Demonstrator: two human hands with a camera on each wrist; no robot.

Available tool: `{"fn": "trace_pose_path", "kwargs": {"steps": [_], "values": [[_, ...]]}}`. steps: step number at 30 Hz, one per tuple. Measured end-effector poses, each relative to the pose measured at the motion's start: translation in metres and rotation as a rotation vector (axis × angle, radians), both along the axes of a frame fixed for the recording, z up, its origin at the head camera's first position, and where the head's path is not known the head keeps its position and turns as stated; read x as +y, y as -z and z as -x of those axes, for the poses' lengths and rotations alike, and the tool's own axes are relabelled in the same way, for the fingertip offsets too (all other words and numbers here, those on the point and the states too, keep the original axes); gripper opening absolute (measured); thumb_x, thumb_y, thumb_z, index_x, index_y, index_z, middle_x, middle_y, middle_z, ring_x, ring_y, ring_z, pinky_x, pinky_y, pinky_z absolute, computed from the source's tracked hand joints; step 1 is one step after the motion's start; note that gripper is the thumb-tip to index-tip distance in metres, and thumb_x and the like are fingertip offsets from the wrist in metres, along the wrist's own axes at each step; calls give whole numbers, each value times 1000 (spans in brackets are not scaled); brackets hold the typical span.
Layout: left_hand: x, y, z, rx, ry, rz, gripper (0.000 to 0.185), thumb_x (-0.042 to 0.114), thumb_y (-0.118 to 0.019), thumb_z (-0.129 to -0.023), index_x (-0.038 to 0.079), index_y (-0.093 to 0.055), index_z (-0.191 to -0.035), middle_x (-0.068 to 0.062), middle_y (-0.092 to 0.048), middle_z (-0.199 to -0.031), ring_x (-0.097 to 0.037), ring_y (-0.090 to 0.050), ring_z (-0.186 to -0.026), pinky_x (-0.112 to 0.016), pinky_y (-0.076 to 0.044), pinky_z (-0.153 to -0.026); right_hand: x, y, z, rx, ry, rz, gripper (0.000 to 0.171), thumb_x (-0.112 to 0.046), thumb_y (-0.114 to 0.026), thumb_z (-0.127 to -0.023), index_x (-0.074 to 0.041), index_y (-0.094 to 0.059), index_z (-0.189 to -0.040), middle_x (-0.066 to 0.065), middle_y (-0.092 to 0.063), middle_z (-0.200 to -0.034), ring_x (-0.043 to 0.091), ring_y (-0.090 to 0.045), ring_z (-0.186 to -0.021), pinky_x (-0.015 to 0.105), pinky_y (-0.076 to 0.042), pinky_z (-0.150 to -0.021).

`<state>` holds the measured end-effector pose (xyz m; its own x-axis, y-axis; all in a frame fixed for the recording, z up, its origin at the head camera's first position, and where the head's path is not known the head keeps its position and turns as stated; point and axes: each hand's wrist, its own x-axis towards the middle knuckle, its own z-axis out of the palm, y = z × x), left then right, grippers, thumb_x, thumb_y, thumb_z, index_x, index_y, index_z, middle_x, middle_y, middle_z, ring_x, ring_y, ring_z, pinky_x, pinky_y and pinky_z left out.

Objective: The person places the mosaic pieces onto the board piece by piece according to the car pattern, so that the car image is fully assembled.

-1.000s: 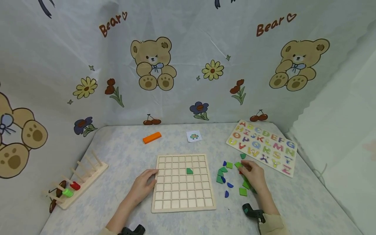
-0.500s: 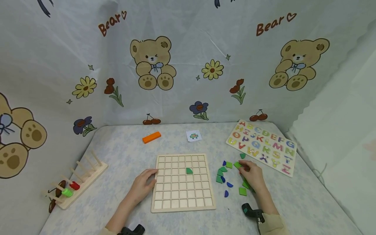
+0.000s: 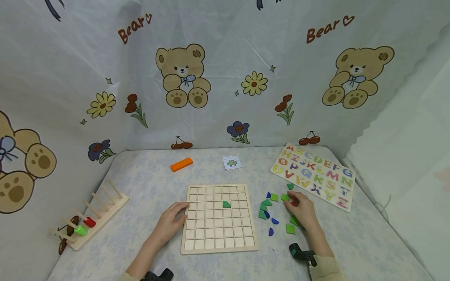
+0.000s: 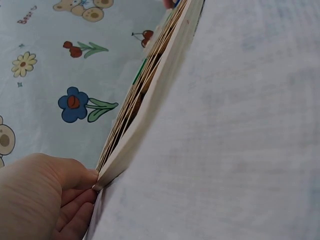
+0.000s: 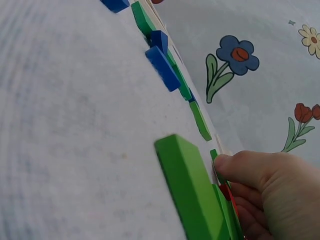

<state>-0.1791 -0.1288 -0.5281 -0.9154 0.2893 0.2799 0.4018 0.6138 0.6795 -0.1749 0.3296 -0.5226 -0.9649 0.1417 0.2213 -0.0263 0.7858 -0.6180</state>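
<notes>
At the left edge of the wooden grid board, my left hand pinches the rim between thumb and fingers, as the left wrist view shows. One green quarter-round tile lies in a cell of the board. My right hand is bent over the loose tiles to the right of the board. A red tile shows between its thumb and fingers; whether it is gripped I cannot tell. By the fingertips lies a light green square tile, which the thumb overlaps in the right wrist view.
Blue half-round tiles, dark green tiles and a green square lie around the right hand. Behind are an alphabet board, a small picture card and an orange block. A pegged bead rack stands left.
My right hand has shifted slightly among the tiles. The red tile, hidden half a second ago, shows again between its thumb and fingers. My left hand stays at the board's edge.
</notes>
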Motion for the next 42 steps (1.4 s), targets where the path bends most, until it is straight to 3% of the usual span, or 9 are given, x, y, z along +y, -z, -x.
{"fn": "trace_pose_path", "kwargs": {"steps": [12, 18, 24, 32, 42], "values": [[-1, 0, -2, 6, -2, 2, 39, 5, -67, -87, 5, -60, -125, -8, -57, -125, -27, -52, -118, -46, -43, -95, 2, 2, -1, 37, -24, 2, 32, -6, -65, -85, 2, -62, -117, 17, -61, -108, 32, -55, -100, 47, -46, -84], [-1, 0, -3, 4, 12, -25, 40, 4, -67, -86, 5, -59, -126, -7, -57, -125, -27, -52, -118, -46, -44, -94, 3, 1, -2, 102, -14, 8, 31, -3, -68, -83, 3, -64, -114, 17, -63, -104, 31, -61, -94, 42, -52, -77], [-2, 0, -4, -6, 19, -22, 40, 5, -67, -88, 5, -58, -127, -6, -56, -126, -26, -51, -119, -46, -43, -95, 1, -8, -3, 97, -10, 85, 31, -3, -67, -85, 5, -62, -115, 18, -62, -108, 31, -62, -96, 36, -53, -79], [-2, 1, -1, 7, 36, -21, 39, 7, -65, -89, 5, -58, -128, -6, -56, -127, -25, -51, -119, -45, -44, -95, 0, -29, -7, 107, -36, 191, 30, -3, -64, -88, 7, -61, -116, 20, -61, -111, 33, -61, -97, 6, -44, -75], [-2, 1, 0, 38, 36, -26, 39, 6, -66, -88, 4, -59, -126, -6, -57, -125, -25, -53, -117, -45, -45, -93, -8, -45, -6, 83, -61, 149, 32, -4, -63, -89, 5, -60, -119, 18, -60, -114, 31, -60, -100, 13, -47, -80]]}}
